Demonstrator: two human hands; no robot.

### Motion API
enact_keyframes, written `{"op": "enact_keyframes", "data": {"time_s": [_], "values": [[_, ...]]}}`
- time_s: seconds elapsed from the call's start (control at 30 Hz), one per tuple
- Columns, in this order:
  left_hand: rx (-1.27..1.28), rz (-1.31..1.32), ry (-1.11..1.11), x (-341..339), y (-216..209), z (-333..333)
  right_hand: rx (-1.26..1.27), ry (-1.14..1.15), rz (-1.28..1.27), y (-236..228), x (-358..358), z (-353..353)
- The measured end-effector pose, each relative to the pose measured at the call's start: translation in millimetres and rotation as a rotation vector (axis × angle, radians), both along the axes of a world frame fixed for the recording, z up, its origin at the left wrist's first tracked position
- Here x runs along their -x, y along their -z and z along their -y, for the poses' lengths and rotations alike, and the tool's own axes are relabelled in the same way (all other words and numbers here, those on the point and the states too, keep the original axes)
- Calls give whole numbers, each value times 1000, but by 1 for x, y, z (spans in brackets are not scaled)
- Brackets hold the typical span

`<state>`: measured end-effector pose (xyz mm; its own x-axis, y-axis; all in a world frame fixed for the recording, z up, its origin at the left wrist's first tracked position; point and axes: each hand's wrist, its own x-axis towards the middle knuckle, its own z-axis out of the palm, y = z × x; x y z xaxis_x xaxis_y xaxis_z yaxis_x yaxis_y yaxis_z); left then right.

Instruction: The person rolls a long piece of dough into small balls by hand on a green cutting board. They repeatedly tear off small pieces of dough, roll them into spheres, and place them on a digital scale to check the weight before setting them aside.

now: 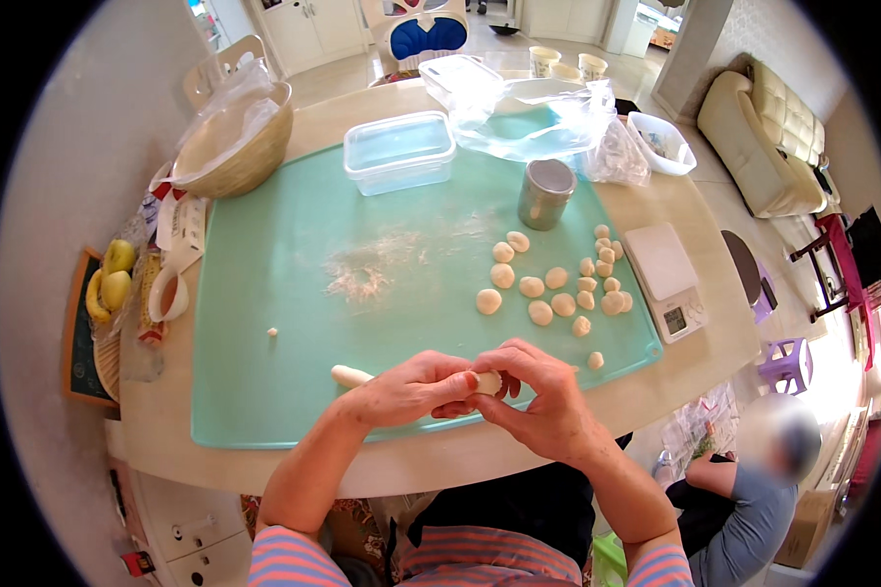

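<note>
One piece of dough is pinched between the fingertips of the left hand and the right hand, which are brought close together above the near edge of a green mat. The piece is pale cream, small and rounded; its underside is hidden by the fingers. Beside the left wrist, one smooth dough roll is partly covered by the forearm. One tiny crumb is seen farther left.

On the right half of the mat, eight larger dough balls can be counted, smooth and plump, with about a dozen smaller lumps clustered mostly to their right. A single patch of flour is spread across the middle. Beyond the balls, one metal can is stood upright; one clear plastic box is placed at the far edge.

Off the mat, one white kitchen scale is set at the right, one large basket at the far left, and one cup nearer on the left. Three paper cups are grouped at the far end.
</note>
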<state>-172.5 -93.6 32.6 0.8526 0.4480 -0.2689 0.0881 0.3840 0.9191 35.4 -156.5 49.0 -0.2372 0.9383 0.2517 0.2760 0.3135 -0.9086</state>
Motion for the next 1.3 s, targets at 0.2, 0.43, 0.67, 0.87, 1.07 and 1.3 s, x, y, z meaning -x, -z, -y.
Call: {"op": "enact_keyframes", "data": {"time_s": [0.2,0.43,0.67,0.87,1.07,1.3], "values": [[48,34,-49,2,-2,1,61,-14,-34,3,3,0],[40,22,-109,-2,1,3,99,4,-65,8,1,4],[5,20,-264,-3,8,14,43,-27,-95,8,-1,1],[-98,159,-531,3,7,6,-56,331,-23,8,-116,-20],[-248,53,-338,-18,14,10,-143,654,510,20,-222,-60],[-282,61,-339,-19,13,13,-311,758,485,24,-253,-64]]}}
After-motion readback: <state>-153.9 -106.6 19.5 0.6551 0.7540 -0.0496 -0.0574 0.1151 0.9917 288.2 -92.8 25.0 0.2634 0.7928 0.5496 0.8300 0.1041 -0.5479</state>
